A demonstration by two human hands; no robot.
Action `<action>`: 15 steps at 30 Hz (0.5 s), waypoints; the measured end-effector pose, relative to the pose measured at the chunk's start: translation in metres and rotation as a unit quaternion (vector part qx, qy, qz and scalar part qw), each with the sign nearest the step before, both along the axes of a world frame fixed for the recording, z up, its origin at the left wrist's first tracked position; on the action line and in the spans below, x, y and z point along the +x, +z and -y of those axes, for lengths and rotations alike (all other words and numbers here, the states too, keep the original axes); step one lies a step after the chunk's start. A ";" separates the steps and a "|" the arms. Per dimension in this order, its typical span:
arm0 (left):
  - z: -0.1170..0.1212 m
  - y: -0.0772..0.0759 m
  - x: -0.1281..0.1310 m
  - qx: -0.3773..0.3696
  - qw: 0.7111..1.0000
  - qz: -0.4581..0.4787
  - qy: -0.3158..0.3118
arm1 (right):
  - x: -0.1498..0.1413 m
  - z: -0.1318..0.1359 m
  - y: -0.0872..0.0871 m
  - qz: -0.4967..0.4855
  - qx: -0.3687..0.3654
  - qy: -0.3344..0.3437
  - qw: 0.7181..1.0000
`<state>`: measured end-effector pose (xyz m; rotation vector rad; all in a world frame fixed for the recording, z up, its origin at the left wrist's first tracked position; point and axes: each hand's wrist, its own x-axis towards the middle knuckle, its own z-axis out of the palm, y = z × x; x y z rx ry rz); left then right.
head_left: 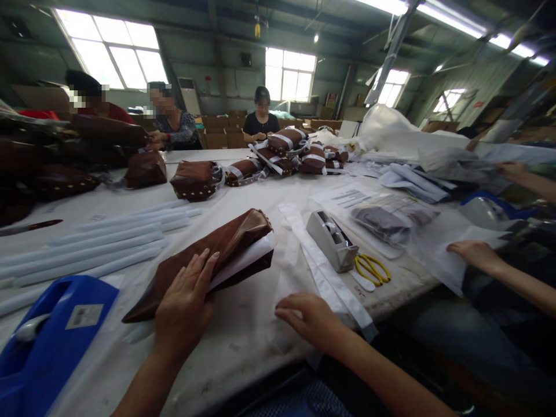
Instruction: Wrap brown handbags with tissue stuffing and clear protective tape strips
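Currently, left hand (186, 298) lies nearly flat, fingers extended, on the brown bag (217, 237), which rests on the white-covered table (243, 347) between the blue dispenser (58, 336) and the grey tape dispenser (332, 243). Right hand (310, 318) is half-curled near the table's front edge; whether it pinches anything, cannot tell.

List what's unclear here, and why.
Head view throughout:
Brown bag beneath the left hand: covered by that hand.
Bag's inside: hidden by its walls and white sheet.
Grip of the right hand: masked by its curled fingers.
Blue dispenser: cut off by left and bottom edges.
Its label: print too small.
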<state>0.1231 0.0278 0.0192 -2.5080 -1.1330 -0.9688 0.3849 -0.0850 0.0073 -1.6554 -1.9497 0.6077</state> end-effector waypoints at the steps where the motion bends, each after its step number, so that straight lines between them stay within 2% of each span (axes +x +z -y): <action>1: 0.000 0.000 0.000 -0.001 1.000 0.002 0.000 | 0.000 -0.008 -0.007 0.010 0.026 -0.052 0.998; 3: -0.001 -0.001 -0.001 0.000 1.000 0.006 0.002 | 0.001 -0.026 -0.025 0.057 0.046 -0.134 0.988; 6: -0.003 -0.003 -0.003 0.002 1.000 0.010 0.000 | -0.004 -0.048 -0.051 0.132 -0.018 -0.151 0.979; 9: -0.004 -0.003 -0.005 0.009 0.999 0.030 0.005 | -0.016 -0.061 -0.062 0.161 -0.048 -0.088 0.982; 13: -0.007 0.003 -0.009 0.013 0.996 0.073 0.040 | -0.028 -0.081 -0.060 0.153 0.002 0.061 0.986; 15: -0.008 0.005 -0.009 0.013 0.994 0.090 0.057 | -0.028 -0.096 -0.057 0.150 0.023 0.102 0.983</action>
